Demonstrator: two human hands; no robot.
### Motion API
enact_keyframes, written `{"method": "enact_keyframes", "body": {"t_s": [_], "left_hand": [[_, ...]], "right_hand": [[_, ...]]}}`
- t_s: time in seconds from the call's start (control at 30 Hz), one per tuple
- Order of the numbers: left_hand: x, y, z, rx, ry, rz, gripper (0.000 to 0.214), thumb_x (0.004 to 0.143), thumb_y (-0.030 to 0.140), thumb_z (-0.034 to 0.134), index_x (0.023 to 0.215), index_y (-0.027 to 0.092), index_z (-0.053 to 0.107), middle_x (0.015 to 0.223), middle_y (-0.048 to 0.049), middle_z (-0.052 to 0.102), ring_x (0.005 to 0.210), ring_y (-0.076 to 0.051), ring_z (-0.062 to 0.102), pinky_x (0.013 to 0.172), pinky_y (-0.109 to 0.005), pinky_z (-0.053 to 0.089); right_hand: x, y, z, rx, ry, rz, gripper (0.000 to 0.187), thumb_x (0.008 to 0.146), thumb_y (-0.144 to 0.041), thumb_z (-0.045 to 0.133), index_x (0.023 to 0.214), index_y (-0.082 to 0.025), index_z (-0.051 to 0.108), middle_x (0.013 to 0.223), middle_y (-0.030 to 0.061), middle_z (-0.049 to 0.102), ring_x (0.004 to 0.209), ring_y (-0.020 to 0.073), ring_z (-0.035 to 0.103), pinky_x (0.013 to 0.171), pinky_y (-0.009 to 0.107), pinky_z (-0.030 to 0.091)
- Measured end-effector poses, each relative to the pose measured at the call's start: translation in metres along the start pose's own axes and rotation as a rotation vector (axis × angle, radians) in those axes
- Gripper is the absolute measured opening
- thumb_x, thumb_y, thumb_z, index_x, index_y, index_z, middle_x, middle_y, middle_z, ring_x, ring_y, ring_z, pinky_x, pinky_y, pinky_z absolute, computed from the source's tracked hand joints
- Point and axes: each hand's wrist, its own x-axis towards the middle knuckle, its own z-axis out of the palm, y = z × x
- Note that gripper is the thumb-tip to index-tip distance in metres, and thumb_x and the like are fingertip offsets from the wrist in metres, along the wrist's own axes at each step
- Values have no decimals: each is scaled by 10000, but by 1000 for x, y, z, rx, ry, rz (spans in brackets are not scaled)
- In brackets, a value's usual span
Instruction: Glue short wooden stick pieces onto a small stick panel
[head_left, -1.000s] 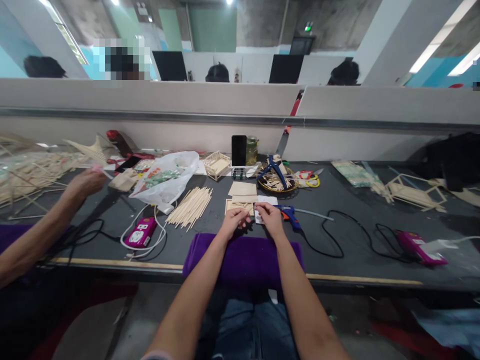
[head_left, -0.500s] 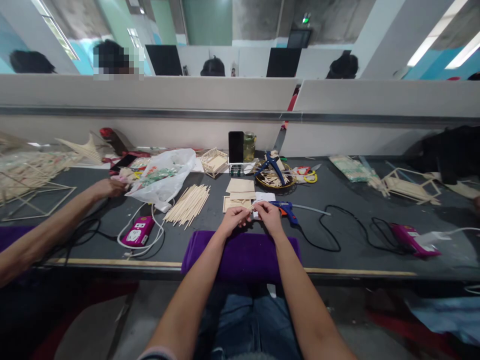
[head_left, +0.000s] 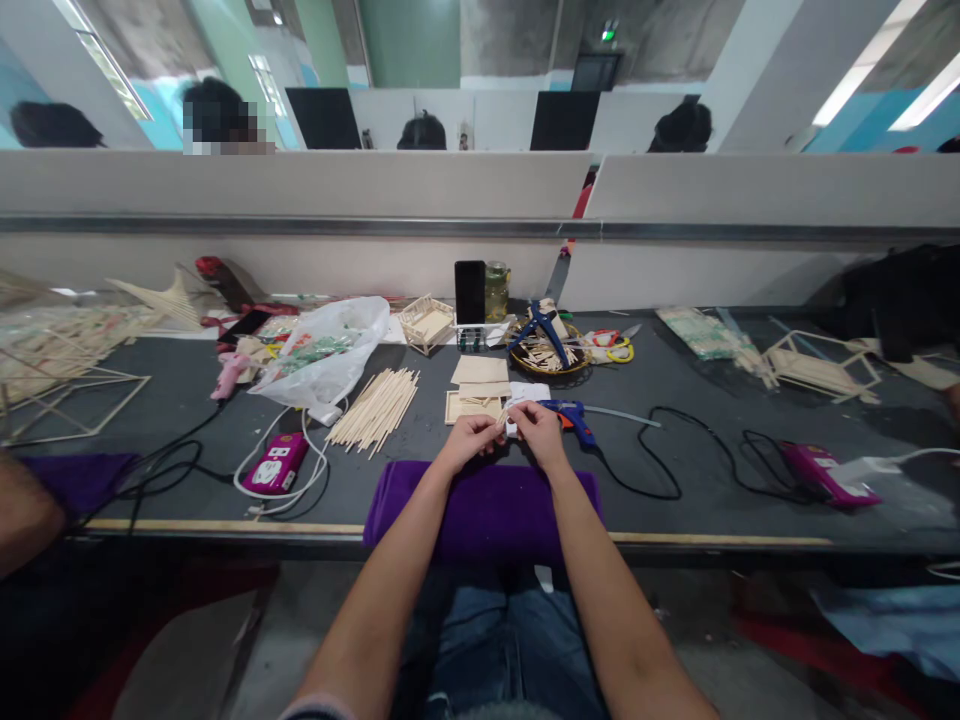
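Note:
My left hand (head_left: 469, 440) and my right hand (head_left: 536, 430) meet just above the purple cloth (head_left: 484, 505) at the table's near edge. Both are pinched together on a small pale piece, likely a thin wooden stick; it is too small to make out fully. Right behind the hands lie a flat wooden stick frame (head_left: 471, 406) and a thin wooden sheet (head_left: 480, 371). A blue glue gun (head_left: 564, 415) lies just right of my right hand, its black cord (head_left: 660, 455) trailing right.
A bundle of wooden sticks (head_left: 375, 408) and a white plastic bag (head_left: 330, 350) lie to the left, with a pink power strip (head_left: 275, 463). A phone (head_left: 469, 292), a jar (head_left: 496, 291) and a basket of sticks (head_left: 551, 355) stand behind. A neighbour's arm (head_left: 26, 510) shows far left.
The neighbour's arm has pulled back from the table to the far left edge, leaving a pink object near the bag. My hands stay pinched together in nearly the same spot.

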Motion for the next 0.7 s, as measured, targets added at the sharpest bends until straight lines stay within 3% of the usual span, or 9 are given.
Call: {"method": "enact_keyframes", "body": {"t_s": [0.47,0.7], "left_hand": [[-1,-2,4,126,-11,73,423,740,542,604,724,121,649,593,-26,622,440,-71,472,438,-189,364],[-1,-2,5,130,19,58,363,744,489,609,697,130,636,597,-33,632,448,-76,492,446,-191,359]], "right_hand": [[-1,-1,0,-105,34,-70,242,743,-412,580,642,-192,575,544,-21,533,535,131,477,517,241,380],[1,1,0,-44,3,-51,250,744,-428,590,734,-183,637,595,-14,571,498,115,456,480,235,375]]}}
